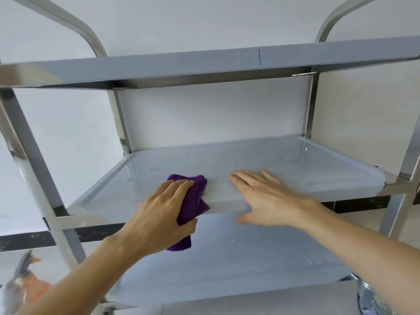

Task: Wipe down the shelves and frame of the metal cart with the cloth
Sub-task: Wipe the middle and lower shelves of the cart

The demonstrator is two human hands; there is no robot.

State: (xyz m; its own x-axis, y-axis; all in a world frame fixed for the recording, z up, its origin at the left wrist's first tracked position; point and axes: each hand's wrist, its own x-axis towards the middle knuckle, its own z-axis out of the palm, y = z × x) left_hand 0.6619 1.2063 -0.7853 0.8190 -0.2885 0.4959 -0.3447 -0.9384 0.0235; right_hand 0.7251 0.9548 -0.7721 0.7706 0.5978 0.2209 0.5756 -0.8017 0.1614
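Reaching in from the bottom of the view, two bare forearms stretch toward the metal cart [31,155]. Nearest, at the lower left corner, a blurred grey and orange object [20,285] sits beside the cart's front left upright, too smeared to identify. At the lower right a shiny caster [368,298] shows partly behind the right forearm. The bottom shelf [227,264] lies under both arms, pale and speckled with droplets.

Above it, the left hand [159,214] curls its fingers and thumb around a purple cloth [193,196], bunched against the front edge of the middle shelf [250,160]; one end of the cloth hangs below the shelf lip, the other lies on the shelf surface. Just beside it, the right hand [263,196] rests flat on the same front edge, fingers straight and spread, holding nothing, its thumb hanging below the lip.

Farther back the middle shelf looks wet and glossy near its rear right corner. The top shelf [204,64] spans overhead, with curved handles rising above it. A plain white wall [204,114] stands behind.
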